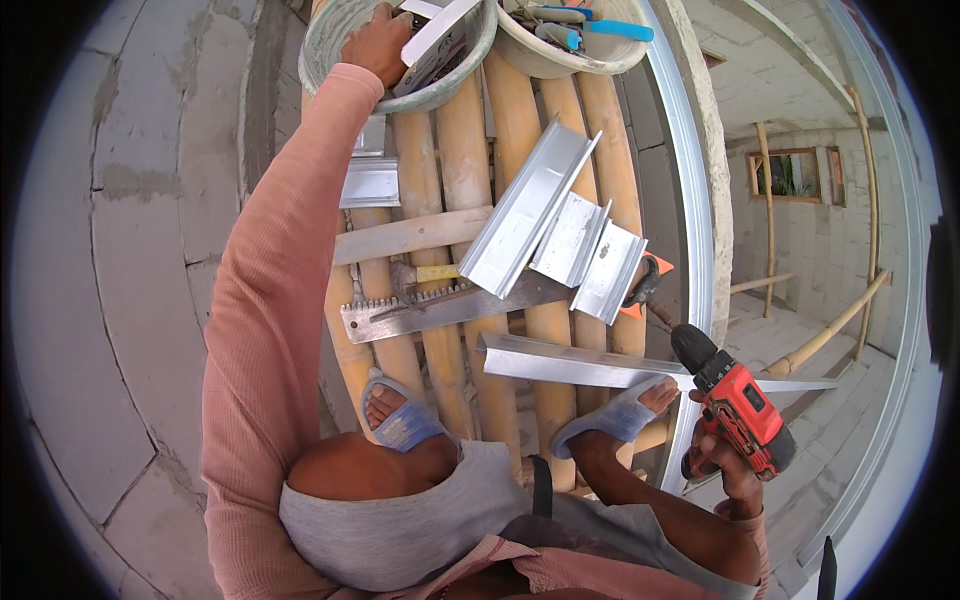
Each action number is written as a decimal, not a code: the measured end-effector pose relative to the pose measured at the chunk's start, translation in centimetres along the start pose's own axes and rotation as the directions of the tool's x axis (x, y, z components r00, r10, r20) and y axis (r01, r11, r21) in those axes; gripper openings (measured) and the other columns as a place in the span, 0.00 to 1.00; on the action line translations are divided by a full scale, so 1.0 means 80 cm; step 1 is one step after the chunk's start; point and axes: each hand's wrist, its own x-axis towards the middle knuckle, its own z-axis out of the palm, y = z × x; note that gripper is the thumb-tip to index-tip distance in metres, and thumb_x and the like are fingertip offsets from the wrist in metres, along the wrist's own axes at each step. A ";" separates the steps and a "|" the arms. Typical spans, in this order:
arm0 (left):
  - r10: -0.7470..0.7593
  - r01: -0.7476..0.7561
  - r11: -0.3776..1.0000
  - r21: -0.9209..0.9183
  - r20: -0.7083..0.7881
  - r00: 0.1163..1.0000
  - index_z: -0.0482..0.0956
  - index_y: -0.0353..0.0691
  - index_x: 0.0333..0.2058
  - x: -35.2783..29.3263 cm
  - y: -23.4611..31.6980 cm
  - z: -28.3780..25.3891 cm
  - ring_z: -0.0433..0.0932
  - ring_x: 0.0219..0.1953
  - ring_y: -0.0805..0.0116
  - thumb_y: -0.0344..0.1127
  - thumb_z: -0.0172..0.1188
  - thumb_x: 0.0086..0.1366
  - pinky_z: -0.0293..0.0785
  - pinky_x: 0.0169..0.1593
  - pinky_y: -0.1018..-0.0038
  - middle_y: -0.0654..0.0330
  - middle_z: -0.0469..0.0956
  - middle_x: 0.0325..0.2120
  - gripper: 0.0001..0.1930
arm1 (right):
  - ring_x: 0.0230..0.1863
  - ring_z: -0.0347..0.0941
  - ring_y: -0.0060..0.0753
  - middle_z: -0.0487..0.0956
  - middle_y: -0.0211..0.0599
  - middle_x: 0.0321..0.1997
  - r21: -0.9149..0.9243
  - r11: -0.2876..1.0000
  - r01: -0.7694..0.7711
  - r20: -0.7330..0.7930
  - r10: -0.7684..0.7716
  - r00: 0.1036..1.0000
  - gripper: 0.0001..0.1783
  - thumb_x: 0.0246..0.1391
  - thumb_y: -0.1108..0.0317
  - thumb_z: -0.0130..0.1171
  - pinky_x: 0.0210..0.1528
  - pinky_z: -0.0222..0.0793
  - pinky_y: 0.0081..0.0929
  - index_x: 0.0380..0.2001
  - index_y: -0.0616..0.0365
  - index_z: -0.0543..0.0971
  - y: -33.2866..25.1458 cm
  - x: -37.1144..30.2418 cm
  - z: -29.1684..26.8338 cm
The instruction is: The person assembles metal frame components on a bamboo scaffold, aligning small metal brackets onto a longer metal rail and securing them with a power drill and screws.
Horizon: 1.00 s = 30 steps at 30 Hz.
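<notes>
My left hand (376, 48) reaches into a grey bucket (312, 70) at the far side, its fingers curled beside an opened white box (440, 32). Their tips are hidden, so I cannot make out what they hold. Low on the right, my right hand (735, 468) is wrapped round the grip of a red and black cordless drill (745, 415). The drill's chuck points up and left, over the end of a long metal channel (580, 362). Short cut metal channels (530, 205) lie in a group on the bamboo platform (465, 150).
A handsaw (430, 312) and a yellow-handled hammer (405, 280) lie near the cut channels. Another bucket (535, 50) holds blue-handled tools. More metal pieces (370, 183) rest below my left forearm. A long metal rail (700, 180) borders the right side, beyond which the floor drops lower.
</notes>
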 end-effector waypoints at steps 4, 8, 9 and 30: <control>-0.037 0.062 0.889 -0.454 0.063 0.997 0.84 0.38 0.49 -0.051 0.054 -0.056 0.80 0.50 0.44 0.48 0.51 0.74 0.75 0.54 0.56 0.46 0.82 0.45 0.21 | 0.26 0.74 0.20 0.78 0.29 0.32 0.001 1.000 -0.003 0.009 0.003 1.000 0.24 0.54 0.70 0.65 0.28 0.69 0.22 0.55 0.63 0.78 0.008 -0.001 -0.005; -0.137 0.214 0.834 -0.508 0.186 0.973 0.86 0.37 0.43 -0.061 0.060 -0.059 0.80 0.50 0.45 0.59 0.46 0.77 0.75 0.55 0.53 0.46 0.83 0.42 0.30 | 0.26 0.74 0.21 0.78 0.29 0.32 -0.028 0.999 0.044 0.019 -0.044 0.999 0.28 0.53 0.70 0.63 0.28 0.70 0.21 0.59 0.64 0.77 0.004 0.006 -0.009; -0.145 0.211 0.836 -0.506 0.168 0.975 0.86 0.37 0.43 -0.061 0.055 -0.066 0.80 0.50 0.45 0.59 0.46 0.77 0.75 0.55 0.53 0.46 0.83 0.42 0.30 | 0.26 0.75 0.21 0.78 0.29 0.32 -0.039 0.997 0.062 0.023 -0.061 0.998 0.30 0.53 0.70 0.63 0.29 0.70 0.21 0.61 0.64 0.76 0.005 0.008 -0.009; -0.337 0.320 0.941 0.110 0.362 0.869 0.86 0.49 0.50 0.050 0.037 -0.006 0.81 0.58 0.49 0.42 0.54 0.70 0.78 0.59 0.52 0.50 0.82 0.55 0.16 | 0.28 0.74 0.17 0.78 0.26 0.32 -0.094 0.992 0.088 0.033 -0.085 0.996 0.28 0.56 0.70 0.64 0.30 0.68 0.20 0.61 0.62 0.77 -0.008 0.005 0.003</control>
